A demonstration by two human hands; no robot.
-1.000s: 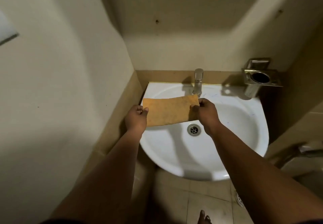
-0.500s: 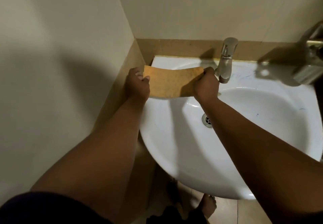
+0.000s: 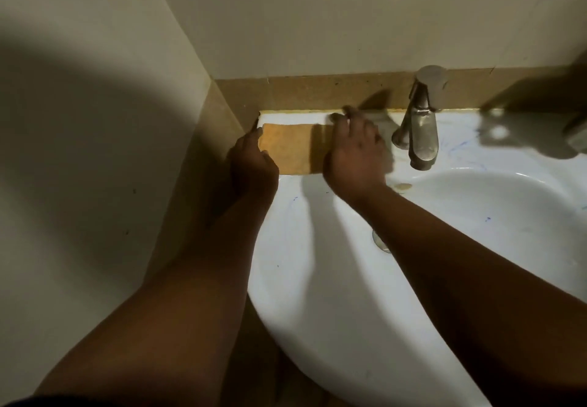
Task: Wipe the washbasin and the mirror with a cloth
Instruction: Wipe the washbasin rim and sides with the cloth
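Both hands on orange cloth (image 3: 293,148), laid flat on back-left corner of white washbasin (image 3: 333,327) deck. Left hand (image 3: 254,165) holds cloth's left edge, fingers curled; exact grip can't be made out. Right hand (image 3: 355,152) w/ fingers spread, palm down on cloth's right end, just left of metal tap (image 3: 419,121). Drain partly hidden behind right forearm.
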